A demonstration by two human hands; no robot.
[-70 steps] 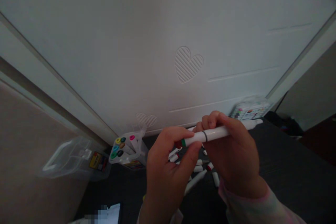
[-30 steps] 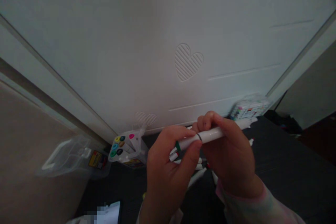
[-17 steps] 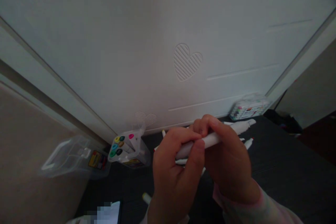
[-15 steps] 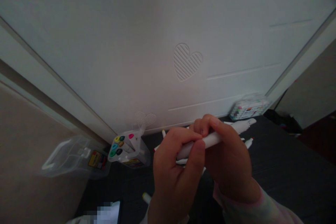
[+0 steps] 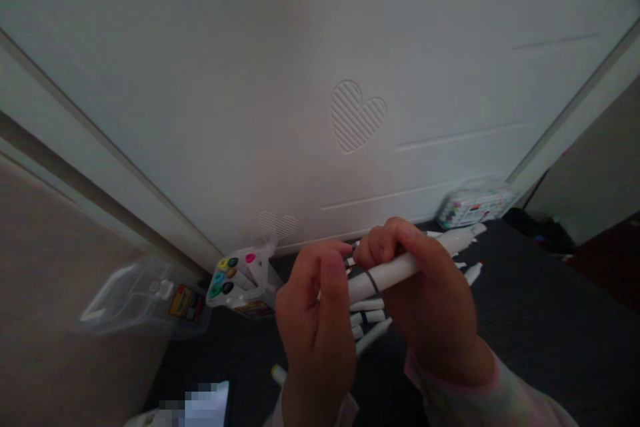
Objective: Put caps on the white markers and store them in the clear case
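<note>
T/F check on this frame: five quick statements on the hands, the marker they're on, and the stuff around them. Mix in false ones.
1. The right hand has a grip on a white marker. True.
2. The left hand lies flat, far from that marker. False: it is raised, fingers closed at the marker's left end.
3. A clear box of markers with coloured caps stands left of the hands. True.
4. Nothing lies below the hands. False: loose white markers lie on the dark surface.
5. A star is embossed on the backdrop. False: the white panel bears an embossed heart.
</note>
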